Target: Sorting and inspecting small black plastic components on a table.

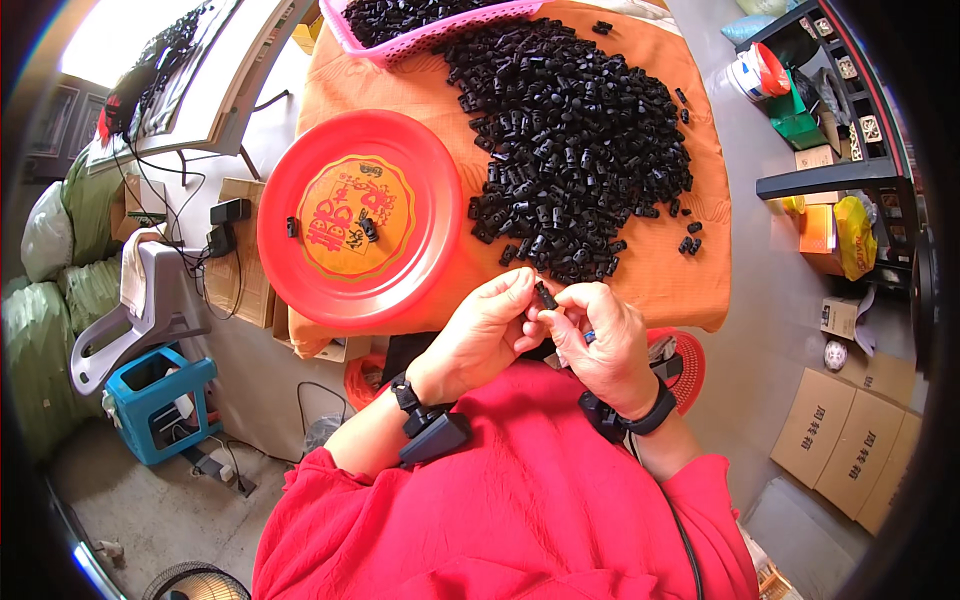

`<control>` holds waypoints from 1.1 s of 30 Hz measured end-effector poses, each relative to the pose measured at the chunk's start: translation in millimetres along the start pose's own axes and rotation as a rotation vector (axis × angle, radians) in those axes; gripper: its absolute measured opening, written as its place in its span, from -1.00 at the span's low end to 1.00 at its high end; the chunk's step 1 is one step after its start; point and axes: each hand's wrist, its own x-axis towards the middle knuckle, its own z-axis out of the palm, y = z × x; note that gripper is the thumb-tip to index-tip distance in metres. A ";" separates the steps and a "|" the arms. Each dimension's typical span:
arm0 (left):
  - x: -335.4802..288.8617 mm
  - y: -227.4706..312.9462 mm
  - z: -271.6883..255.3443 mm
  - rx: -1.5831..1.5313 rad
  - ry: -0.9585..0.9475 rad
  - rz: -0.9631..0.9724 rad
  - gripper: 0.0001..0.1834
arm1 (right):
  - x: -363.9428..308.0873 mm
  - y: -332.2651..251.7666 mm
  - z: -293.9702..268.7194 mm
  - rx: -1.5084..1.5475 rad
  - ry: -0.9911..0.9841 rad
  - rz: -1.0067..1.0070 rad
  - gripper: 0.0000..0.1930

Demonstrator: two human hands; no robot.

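Note:
My left hand and my right hand meet at the near edge of the table, fingertips pinched together. Between them is a small black cord lock, tilted, gripped from both sides. A bit of something blue shows at the right hand's fingers; its kind is unclear. Just beyond my hands spreads a big heap of similar black cord locks. To the left lies a round red plastic tray with a yellow printed centre; two loose black pieces rest on it.
An orange cloth covers the table. At its far edge stands a pink basket of black parts. Leftward are a blue stool and a grey chair with trailing cables. Flat cardboard and a dark shelf stand right.

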 end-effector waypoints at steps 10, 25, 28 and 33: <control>1.6 -6.9 -1.8 0.041 0.063 0.042 -0.78 | -2.4 1.9 2.0 -0.050 -0.016 -0.019 -0.78; 0.6 -12.7 -2.0 0.469 0.152 0.215 -0.78 | -3.8 -2.8 -2.2 0.039 -0.063 0.108 -0.88; -0.1 -14.2 -2.8 0.497 0.163 0.214 -0.77 | -4.2 1.8 -0.4 0.006 -0.092 0.125 -0.90; -0.4 -14.3 -6.7 0.415 0.096 0.153 -0.77 | -0.9 1.7 2.7 0.078 -0.004 0.176 -0.92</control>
